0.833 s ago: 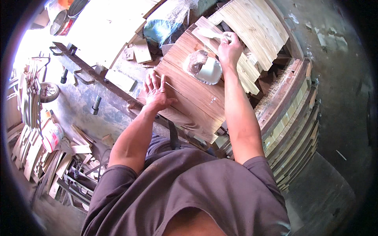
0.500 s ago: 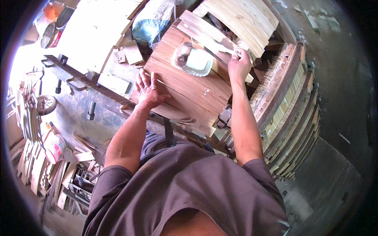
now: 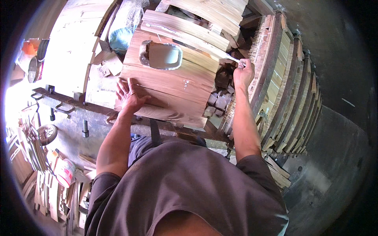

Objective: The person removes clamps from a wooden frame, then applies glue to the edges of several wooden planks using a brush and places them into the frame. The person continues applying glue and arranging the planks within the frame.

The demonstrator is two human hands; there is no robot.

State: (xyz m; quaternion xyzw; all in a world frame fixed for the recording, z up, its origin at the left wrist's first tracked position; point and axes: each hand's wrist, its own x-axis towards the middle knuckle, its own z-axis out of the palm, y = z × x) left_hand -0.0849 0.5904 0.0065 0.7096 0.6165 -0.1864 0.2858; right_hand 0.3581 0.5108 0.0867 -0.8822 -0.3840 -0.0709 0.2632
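My left hand lies with fingers spread on the near left part of a reddish-brown wooden panel. My right hand is closed around the end of a slim pale stick, whose far part lies against the edge of a narrow light board. I cannot make out the stick's tip. White smears run along that board, which rests across the panel's far side. On the panel stands an open rectangular tub with a crusted rim and milky white liquid inside. Several white drops dot the wood to its right.
Small wood offcuts fill a gap right of the panel. Beyond them stands a rack of stacked boards between dark metal bars. A plastic bag and pale boards lie at far left. A metal rail borders the near side.
My view has shifted, so the bench appears farther left. My right hand has moved right along the narrow board with the stick, off the panel's end. My left hand stays on the panel.
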